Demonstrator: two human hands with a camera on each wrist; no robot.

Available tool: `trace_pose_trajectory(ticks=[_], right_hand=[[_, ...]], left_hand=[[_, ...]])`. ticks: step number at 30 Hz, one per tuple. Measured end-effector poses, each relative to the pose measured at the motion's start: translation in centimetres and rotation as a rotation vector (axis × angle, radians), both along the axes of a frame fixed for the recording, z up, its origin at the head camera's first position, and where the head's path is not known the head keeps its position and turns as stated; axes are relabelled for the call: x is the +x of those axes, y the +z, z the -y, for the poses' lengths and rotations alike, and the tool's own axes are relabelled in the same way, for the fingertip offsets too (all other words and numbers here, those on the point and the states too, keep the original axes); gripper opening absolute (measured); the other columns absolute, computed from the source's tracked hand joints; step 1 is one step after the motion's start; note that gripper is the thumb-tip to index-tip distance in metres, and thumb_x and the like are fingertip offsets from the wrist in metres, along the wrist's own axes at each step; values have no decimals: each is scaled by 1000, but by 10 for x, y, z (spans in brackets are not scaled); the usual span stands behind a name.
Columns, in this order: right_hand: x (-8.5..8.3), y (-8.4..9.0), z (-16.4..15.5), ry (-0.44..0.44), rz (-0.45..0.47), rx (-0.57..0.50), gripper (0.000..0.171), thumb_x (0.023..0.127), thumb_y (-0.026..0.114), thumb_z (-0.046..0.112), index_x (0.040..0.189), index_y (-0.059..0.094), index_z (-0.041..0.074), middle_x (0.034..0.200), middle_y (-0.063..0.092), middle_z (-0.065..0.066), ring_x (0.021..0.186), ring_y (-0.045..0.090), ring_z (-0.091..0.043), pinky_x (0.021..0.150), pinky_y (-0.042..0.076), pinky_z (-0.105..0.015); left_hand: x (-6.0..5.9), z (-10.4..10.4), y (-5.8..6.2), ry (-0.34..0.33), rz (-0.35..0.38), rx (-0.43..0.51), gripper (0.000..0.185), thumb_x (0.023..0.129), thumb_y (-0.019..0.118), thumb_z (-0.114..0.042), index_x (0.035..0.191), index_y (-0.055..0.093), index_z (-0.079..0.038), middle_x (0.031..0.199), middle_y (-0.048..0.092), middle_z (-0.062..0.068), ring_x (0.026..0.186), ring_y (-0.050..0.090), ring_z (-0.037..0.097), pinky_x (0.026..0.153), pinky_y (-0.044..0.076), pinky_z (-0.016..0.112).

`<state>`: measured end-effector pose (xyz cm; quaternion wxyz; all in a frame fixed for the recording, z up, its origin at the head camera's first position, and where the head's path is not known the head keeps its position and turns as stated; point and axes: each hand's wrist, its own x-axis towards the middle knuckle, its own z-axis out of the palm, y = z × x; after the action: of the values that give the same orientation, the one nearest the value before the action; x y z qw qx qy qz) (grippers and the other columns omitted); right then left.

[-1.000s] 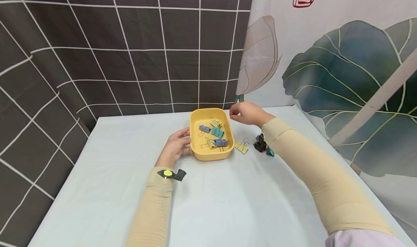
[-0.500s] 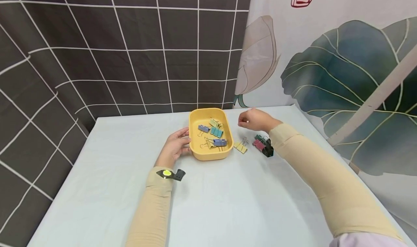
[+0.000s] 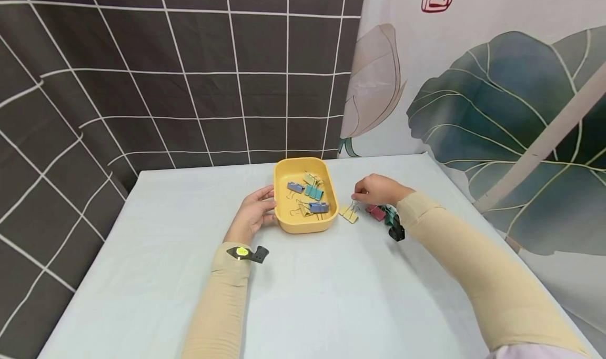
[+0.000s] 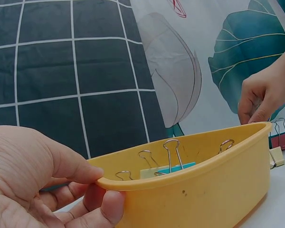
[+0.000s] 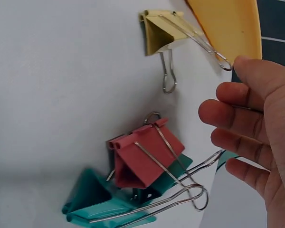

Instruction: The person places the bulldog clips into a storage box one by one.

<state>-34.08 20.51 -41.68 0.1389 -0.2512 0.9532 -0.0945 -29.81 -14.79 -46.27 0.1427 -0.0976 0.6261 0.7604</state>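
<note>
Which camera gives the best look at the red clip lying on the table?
The right wrist view: the red clip fills the frame, wire handles plain, resting against a teal clip near the right hand. The head view shows it as a small red patch. The left wrist view catches only its edge behind the yellow tray.

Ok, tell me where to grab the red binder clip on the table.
Pinch the red clip by its wire loops, coming from above on the right hand's side. The loops stick out toward the fingers, while its body leans on the teal clip beneath, so the loops look like the freest part.
</note>
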Motion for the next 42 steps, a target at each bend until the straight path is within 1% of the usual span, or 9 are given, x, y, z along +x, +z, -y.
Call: trace_pose_trajectory(ticks=[7, 14, 18, 23, 25, 29, 36, 42], right_hand=[[0, -8, -2, 55, -6, 9, 22, 100, 64, 28, 99, 75, 10, 77, 68, 4, 65, 58, -9, 63, 55, -25], [1, -8, 0, 100, -36, 16, 18, 100, 64, 23, 94, 74, 10, 74, 63, 5, 64, 55, -10, 62, 53, -25], [2, -6, 1, 98, -40, 15, 18, 100, 63, 22, 93, 74, 9, 73, 62, 4, 62, 55, -9, 60, 52, -25], [3, -4, 2, 62, -28, 27, 19, 101, 61, 22, 92, 73, 10, 72, 62, 3, 61, 56, -11, 59, 52, -25], [3, -3, 3, 39, -22, 32, 19, 101, 61, 22, 92, 72, 10, 73, 62, 3, 62, 56, -12, 59, 52, -25], [2, 3, 4, 25, -22, 34, 18, 101, 62, 22, 93, 73, 10, 74, 62, 2, 64, 56, -12, 61, 52, -25], [-2, 14, 3, 94, -107, 44, 18, 100, 63, 20, 90, 72, 8, 71, 60, 3, 63, 53, -12, 62, 51, -28], [-5, 24, 4, 110, -156, 30, 17, 100, 63, 20, 89, 71, 9, 71, 60, 3, 64, 53, -13, 63, 52, -29]], left_hand=[[1, 0, 2, -4, 10, 1, 59, 97, 58, 4, 151, 48, -16, 143, 49, 8, 116, 59, 31, 66, 60, 26], [1, 1, 2, -1, 8, -7, 59, 97, 59, 3, 151, 48, -16, 143, 49, 9, 114, 59, 29, 66, 60, 25], [0, 1, 1, 1, 10, -4, 59, 97, 59, 3, 151, 48, -17, 144, 49, 8, 116, 59, 30, 67, 61, 26], [0, 1, 1, 2, 11, -14, 59, 96, 59, 3, 151, 48, -18, 143, 50, 7, 118, 58, 29, 68, 61, 27], [0, 1, 1, 0, 8, -17, 59, 97, 59, 2, 151, 48, -18, 143, 50, 7, 118, 58, 29, 69, 61, 26], [0, 1, 1, 0, 4, -14, 59, 97, 59, 2, 151, 48, -18, 141, 50, 6, 117, 59, 29, 69, 61, 27], [0, 1, 1, 0, -7, -8, 59, 96, 59, 3, 151, 48, -16, 141, 50, 7, 112, 60, 27, 68, 61, 27], [1, 1, 1, -9, -9, 0, 60, 96, 59, 3, 151, 47, -16, 143, 49, 8, 114, 59, 29, 68, 61, 26]])
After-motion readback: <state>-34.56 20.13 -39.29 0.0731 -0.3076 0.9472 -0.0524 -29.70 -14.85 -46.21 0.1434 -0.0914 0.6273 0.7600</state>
